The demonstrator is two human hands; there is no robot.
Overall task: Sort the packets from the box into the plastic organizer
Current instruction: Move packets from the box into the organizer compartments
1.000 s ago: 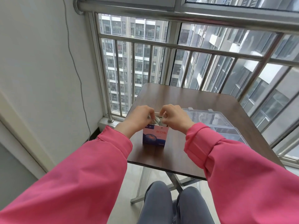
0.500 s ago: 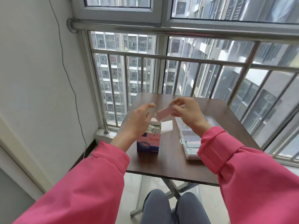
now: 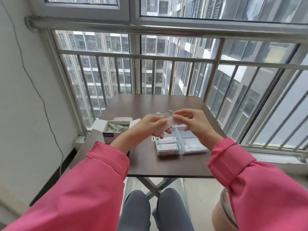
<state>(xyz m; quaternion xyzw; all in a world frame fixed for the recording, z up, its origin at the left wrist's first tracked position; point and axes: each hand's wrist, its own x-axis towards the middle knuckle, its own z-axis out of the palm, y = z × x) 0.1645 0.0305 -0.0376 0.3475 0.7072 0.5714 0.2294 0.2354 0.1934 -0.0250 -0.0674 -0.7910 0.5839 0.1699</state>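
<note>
1. My left hand (image 3: pixel 146 126) and my right hand (image 3: pixel 194 125) are raised together above the table (image 3: pixel 146 162), fingers curled and pinching a pale, blurred packet (image 3: pixel 165 123) between them.
2. The packet is held in the air above the far-left part of the plastic organizer (image 3: pixel 188 142); it is too smeared for me to read any print.
3. The box (image 3: pixel 115 130) stands open at about 9 o'clock from my hands, flaps folded out, with green-and-white packets packed upright inside. Its dark front carries small lettering that I cannot make out.
4. The organizer lies on the table at about 6 o'clock from my hands, clear and divided into compartments. The two near-left compartments each hold white packets with green labels (image 3: pixel 167 143); the writing is unreadable.
5. My pink sleeves (image 3: pixel 93 185) fill the foreground, and a window railing (image 3: pixel 133 55) runs at 12 o'clock beyond the table.
</note>
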